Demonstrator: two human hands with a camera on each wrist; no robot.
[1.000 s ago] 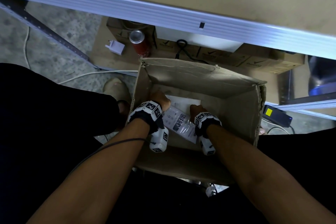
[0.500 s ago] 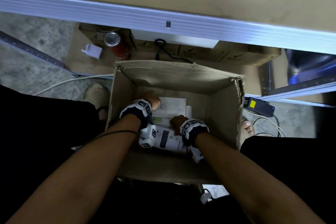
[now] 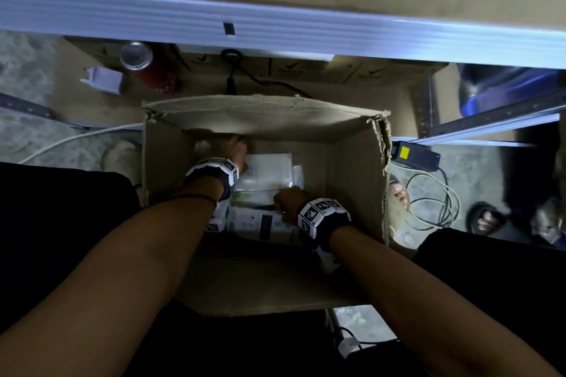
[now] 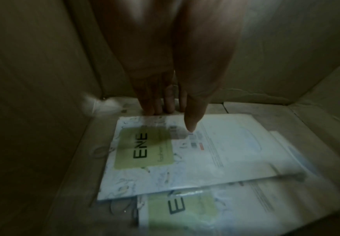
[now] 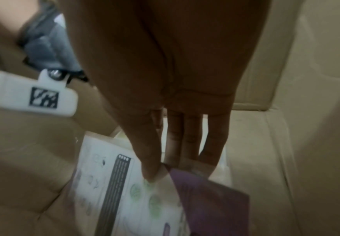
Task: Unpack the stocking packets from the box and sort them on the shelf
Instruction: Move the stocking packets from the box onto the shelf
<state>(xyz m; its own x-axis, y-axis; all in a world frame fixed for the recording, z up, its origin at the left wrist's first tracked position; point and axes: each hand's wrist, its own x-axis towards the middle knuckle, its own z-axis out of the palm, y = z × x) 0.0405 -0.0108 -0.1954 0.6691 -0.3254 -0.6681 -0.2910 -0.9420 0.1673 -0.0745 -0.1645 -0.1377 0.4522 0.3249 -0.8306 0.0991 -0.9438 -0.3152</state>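
Note:
An open cardboard box [image 3: 266,119] stands on the floor below the shelf's metal edge [image 3: 275,24]. Several white stocking packets with green labels [image 3: 269,171] lie flat on its bottom. My left hand [image 3: 235,150] reaches into the far left corner. Its straight fingers [image 4: 161,110] touch the far edge of the top packet [image 4: 205,151], the thumb hovering over it, and a second packet [image 4: 225,207] lies underneath. My right hand [image 3: 288,199] pinches another packet [image 3: 260,223] near the front wall. That packet [image 5: 112,191] shows a black chart, with purple behind it.
On flattened cardboard behind the box are a red can [image 3: 147,67], a white plug [image 3: 104,79] and a black cable [image 3: 245,76]. A black power brick with a yellow label [image 3: 413,154] and coiled cable [image 3: 435,202] lie to the right. A white cable [image 3: 76,138] runs left.
My left hand let go of the packet both hands held and reached to the far left corner. My right hand carried that packet toward the front wall.

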